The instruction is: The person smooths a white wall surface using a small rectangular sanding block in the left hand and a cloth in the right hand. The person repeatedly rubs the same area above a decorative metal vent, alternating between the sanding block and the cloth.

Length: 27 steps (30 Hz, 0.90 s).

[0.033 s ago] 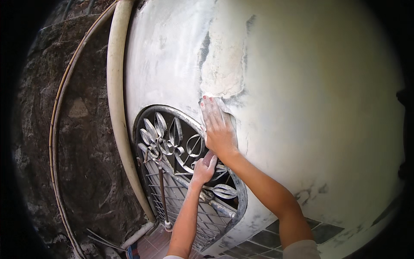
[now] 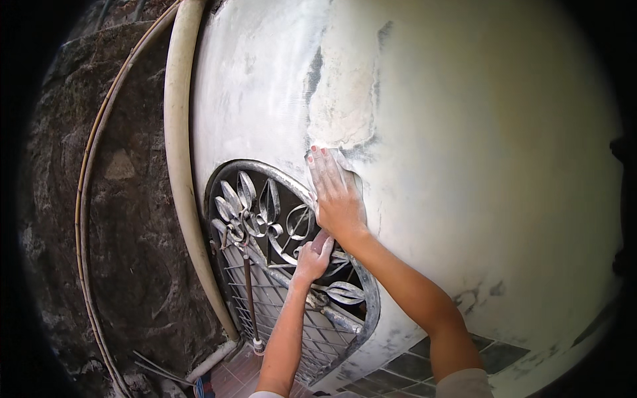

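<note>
My right hand lies against the pale wall with its fingers stretched upward, pressing a crumpled pale sheet just below a rough strip of patching. White powder coats my fingers. Below it, my left hand is closed at the edge of an oval opening, around something reddish brown that I cannot make out. Behind that hand, a metal grille with leaf shapes and crossed bars fills the opening.
A thick pale pipe and a thin bowed pole run up the left, before a dark rough wall. Dark tiles band the lower right. Reddish floor tiles and thin rods show at the bottom left.
</note>
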Available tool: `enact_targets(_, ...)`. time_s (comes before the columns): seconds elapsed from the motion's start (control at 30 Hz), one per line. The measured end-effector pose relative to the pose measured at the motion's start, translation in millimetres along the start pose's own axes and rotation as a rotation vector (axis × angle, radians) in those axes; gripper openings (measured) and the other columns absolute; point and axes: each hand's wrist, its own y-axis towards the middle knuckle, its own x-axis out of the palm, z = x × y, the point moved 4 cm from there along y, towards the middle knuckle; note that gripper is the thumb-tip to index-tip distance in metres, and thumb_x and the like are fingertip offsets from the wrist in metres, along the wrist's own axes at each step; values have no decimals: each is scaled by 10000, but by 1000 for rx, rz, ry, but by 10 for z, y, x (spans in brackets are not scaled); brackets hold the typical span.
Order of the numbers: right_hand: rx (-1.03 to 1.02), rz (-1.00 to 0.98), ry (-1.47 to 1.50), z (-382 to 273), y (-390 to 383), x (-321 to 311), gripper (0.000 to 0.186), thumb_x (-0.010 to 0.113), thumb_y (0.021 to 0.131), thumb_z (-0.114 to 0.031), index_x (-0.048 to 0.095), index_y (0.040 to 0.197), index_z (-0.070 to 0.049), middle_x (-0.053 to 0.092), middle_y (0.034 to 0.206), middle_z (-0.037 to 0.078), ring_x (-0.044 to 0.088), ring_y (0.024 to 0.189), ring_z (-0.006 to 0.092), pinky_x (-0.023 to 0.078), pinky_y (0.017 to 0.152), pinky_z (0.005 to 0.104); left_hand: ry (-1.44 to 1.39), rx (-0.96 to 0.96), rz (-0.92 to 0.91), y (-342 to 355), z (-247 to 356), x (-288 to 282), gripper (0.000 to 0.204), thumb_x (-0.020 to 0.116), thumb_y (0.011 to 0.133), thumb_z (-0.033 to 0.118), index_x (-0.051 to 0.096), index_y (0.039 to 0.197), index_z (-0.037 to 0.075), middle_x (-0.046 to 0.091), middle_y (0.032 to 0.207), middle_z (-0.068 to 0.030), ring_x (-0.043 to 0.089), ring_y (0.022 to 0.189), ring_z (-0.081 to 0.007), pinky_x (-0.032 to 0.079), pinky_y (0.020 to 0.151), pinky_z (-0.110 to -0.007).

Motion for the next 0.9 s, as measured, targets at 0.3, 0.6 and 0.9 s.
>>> enact_targets(0.3,190,84,-332,1191,1375,-532,580,205,1041,-428,173,1560,-172,114,1639,-11,101,1505,169,79,1227,390,54,-19,-20,-20,82,-29,377,486,998,305,609,1221,26,690,1028,-236,654,998,-391,490,864,-422)
enact_targets(0.6,168,287,-245,1240,1233,-514,578,386,1010,-394,313,1525,-143,251,1606,5,220,1474,164,209,1185,386,-5,50,-24,21,119,-29,394,462,1001,302,575,1280,48,684,1058,-239,636,1044,-413,483,886,-429)
enact_targets(0.9,-56,105,61,419,79,-187,586,509,952,-374,409,1478,-138,330,1572,-11,296,1442,159,287,1135,389,136,61,15,-3,136,-17,381,474,971,381,601,1212,114,649,825,-307,610,860,-511,464,789,-570)
